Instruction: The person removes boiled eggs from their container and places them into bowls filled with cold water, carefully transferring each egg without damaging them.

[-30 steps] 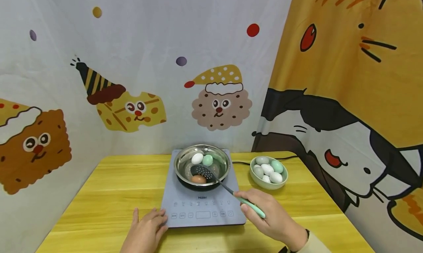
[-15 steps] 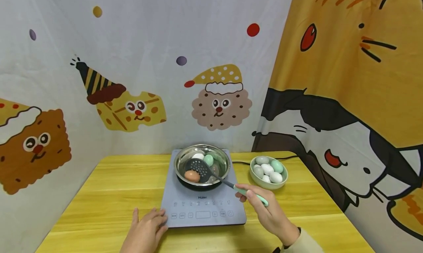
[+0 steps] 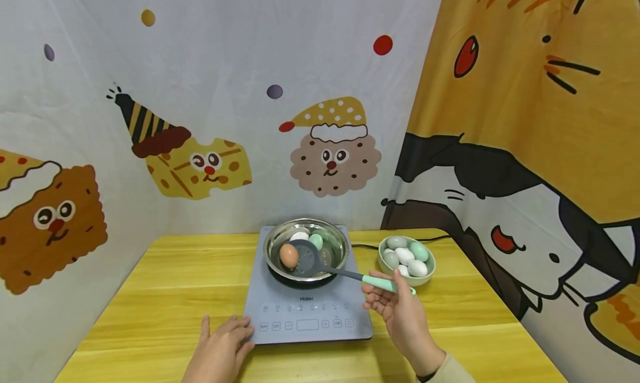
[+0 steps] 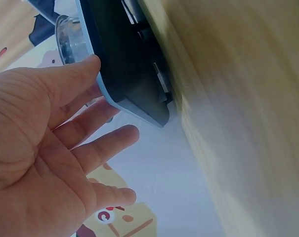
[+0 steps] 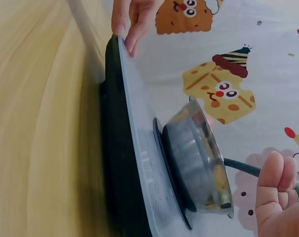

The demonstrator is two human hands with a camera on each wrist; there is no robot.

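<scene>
My right hand [image 3: 407,319] holds the mint-green handle of a slotted spoon [image 3: 306,259], thumb on top and fingers curled beneath. Its dark grey head is inside a round steel pan [image 3: 341,255]. A brown egg [image 3: 289,255] stands against the left side of the spoon head; whether it rests on the spoon or leans on the pan wall I cannot tell. Behind are a partly covered white egg [image 3: 299,236] and a pale green egg [image 3: 316,240]. My left hand [image 4: 45,133], fingers spread, touches the front left corner of the induction cooker [image 3: 280,338].
A light green bowl [image 3: 407,282] of white, grey and green eggs stands right of the cooker, just behind my right hand. A black cable [image 3: 365,247] runs along the back. The yellow wood table [image 3: 165,294] ends at a printed curtain [image 3: 215,66].
The spoon has tilted and its handle swung back as my right hand turned palm upward. Inside the pan, the brown egg has shifted left and now stands more upright. My left hand stays put.
</scene>
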